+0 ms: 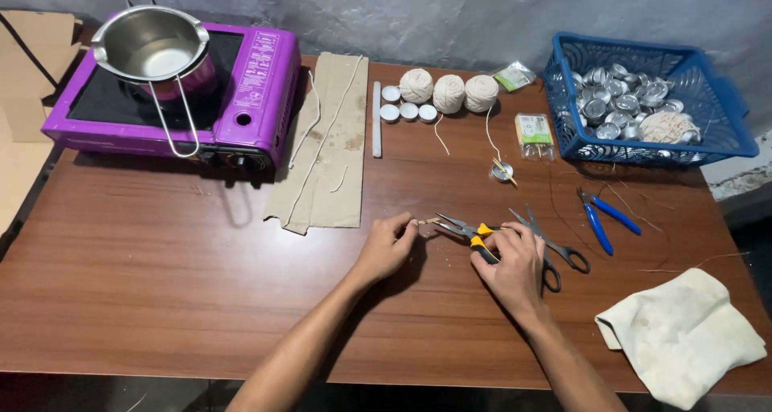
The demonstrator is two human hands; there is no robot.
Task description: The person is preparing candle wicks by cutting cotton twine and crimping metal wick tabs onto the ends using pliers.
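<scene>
Two hands meet over the wooden surface [201,283]: left hand [386,250] pinching a tiny, light wick tab [424,221], right hand [511,261] gripping yellow-handled pliers [462,229].

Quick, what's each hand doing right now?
Left hand: pinching a tiny metal piece at the pliers' tip.
Right hand: closed on the yellow-handled pliers.

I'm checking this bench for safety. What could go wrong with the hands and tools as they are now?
The left hand pinches a tiny piece right at the tips of the yellow-handled pliers held by the right hand; a slip could nip fingertips. The scissors lie against the right hand and might get knocked or snag it.
</scene>
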